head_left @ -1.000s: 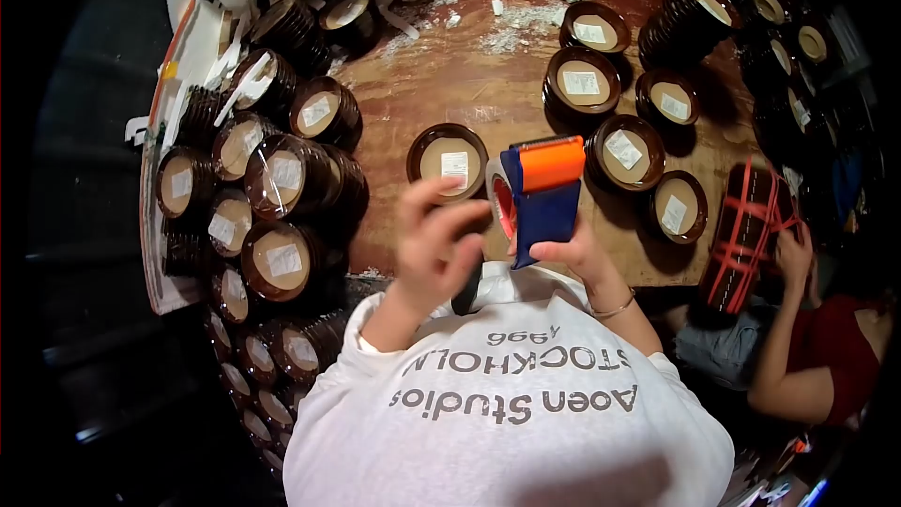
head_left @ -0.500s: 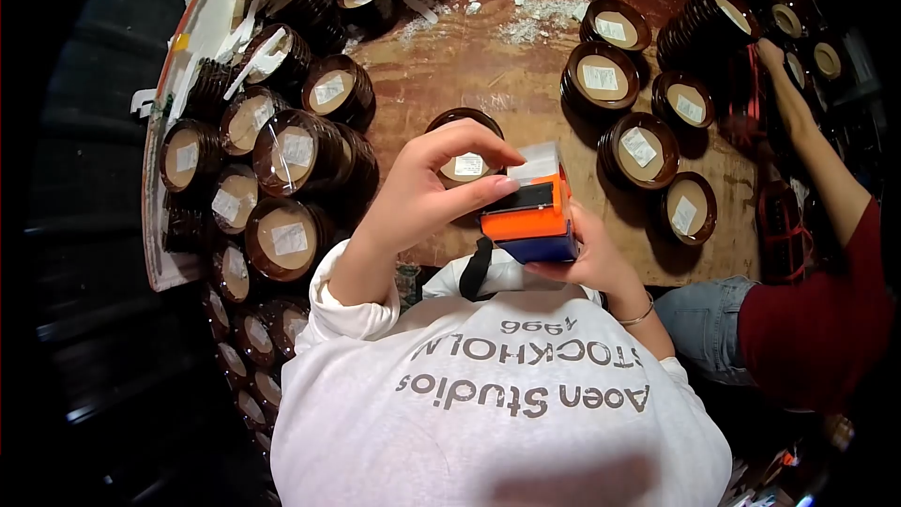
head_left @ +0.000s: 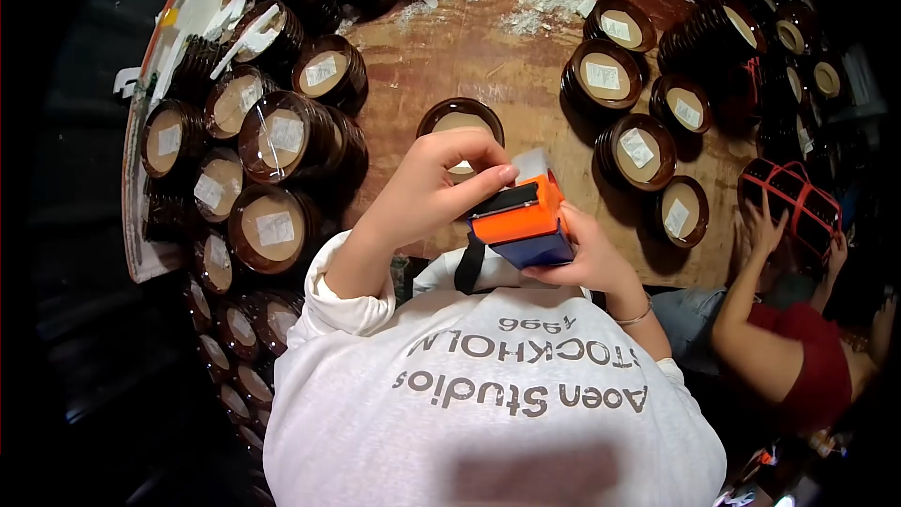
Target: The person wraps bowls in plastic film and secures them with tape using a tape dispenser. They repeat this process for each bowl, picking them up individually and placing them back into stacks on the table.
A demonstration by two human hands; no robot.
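Note:
My right hand (head_left: 596,249) is wrapped around an orange-and-blue box-shaped tape dispenser (head_left: 516,221) with a black strip along one edge and a whitish translucent part on top. My left hand (head_left: 450,178) is closed, its thumb and finger pinched together at the black strip; whatever lies between the fingertips is too small to make out. Just beyond the left hand, a round dark-brown bowl (head_left: 460,111) with a tan inside rests on the table, partly hidden by that hand. A white label shows inside it between the fingers.
Stacks of brown labelled bowls (head_left: 274,230) crowd the left side; more bowl stacks (head_left: 601,77) stand on the right of the wooden table (head_left: 469,47). White foam scraps (head_left: 540,17) litter the far edge. At right, a person in a red top (head_left: 821,366) holds a red-strapped bundle (head_left: 793,197).
My hands and the dispenser have shifted slightly, with the dispenser tilted a little more. At right, the other person's arm has drawn back, and both their hands are now on the red-strapped bundle.

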